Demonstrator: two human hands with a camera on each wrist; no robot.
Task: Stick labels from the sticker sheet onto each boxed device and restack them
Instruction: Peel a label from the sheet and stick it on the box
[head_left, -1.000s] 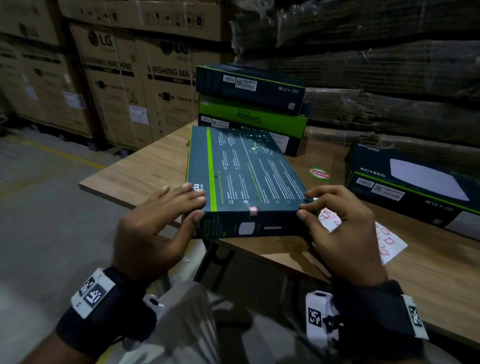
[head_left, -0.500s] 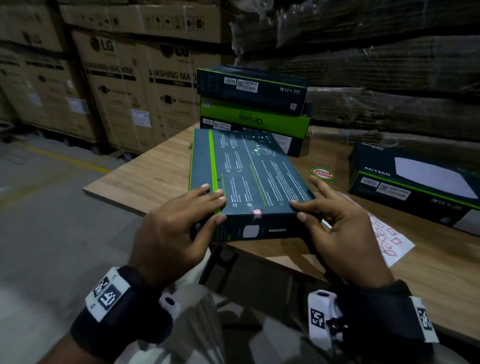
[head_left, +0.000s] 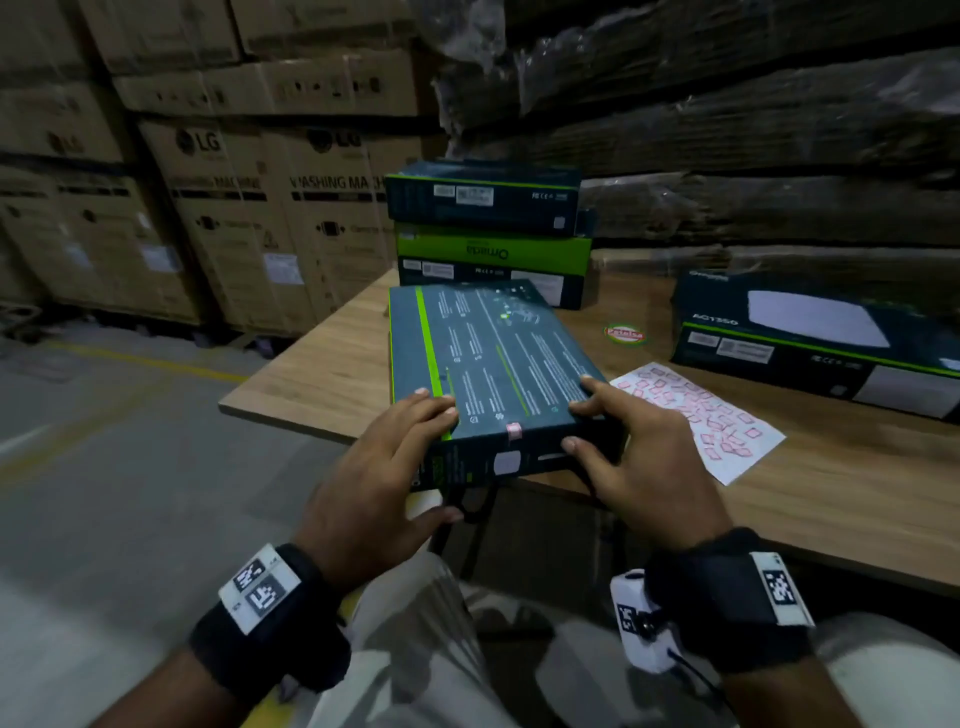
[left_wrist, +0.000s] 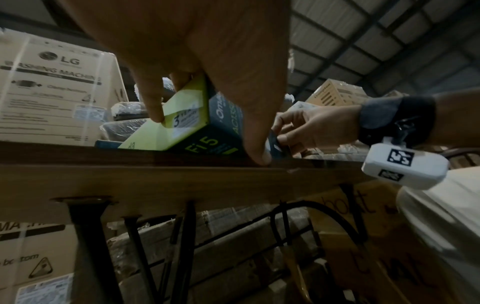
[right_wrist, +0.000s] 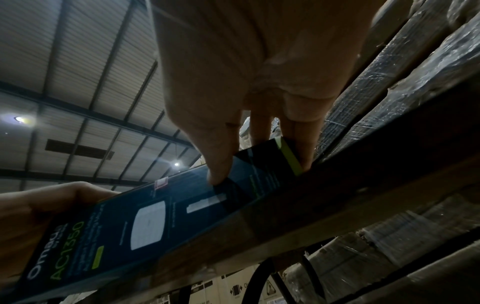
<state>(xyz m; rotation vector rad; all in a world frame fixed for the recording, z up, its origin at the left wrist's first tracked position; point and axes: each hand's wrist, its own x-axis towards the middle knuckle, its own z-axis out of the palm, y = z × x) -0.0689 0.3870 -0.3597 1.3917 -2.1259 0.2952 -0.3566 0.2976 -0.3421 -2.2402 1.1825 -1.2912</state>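
Observation:
A flat dark teal device box with a green stripe lies on the wooden table, its near end over the table's edge. A small pink label sits on its near top edge. My left hand grips the near left corner, fingers on top and thumb underneath. My right hand grips the near right corner, fingers over the top and thumb on the front face. The right wrist view shows the box and its label from below. The white sticker sheet with several pink labels lies right of the box.
A stack of three similar boxes stands behind the held box. Another box lies at the right rear of the table. A round sticker is on the tabletop. Large cartons and wrapped pallets line the back. Black table legs stand below.
Both hands have slid from the box's front face onto its top near corners. The left thumb has gone under the box. The sticker sheet is more exposed at the right.

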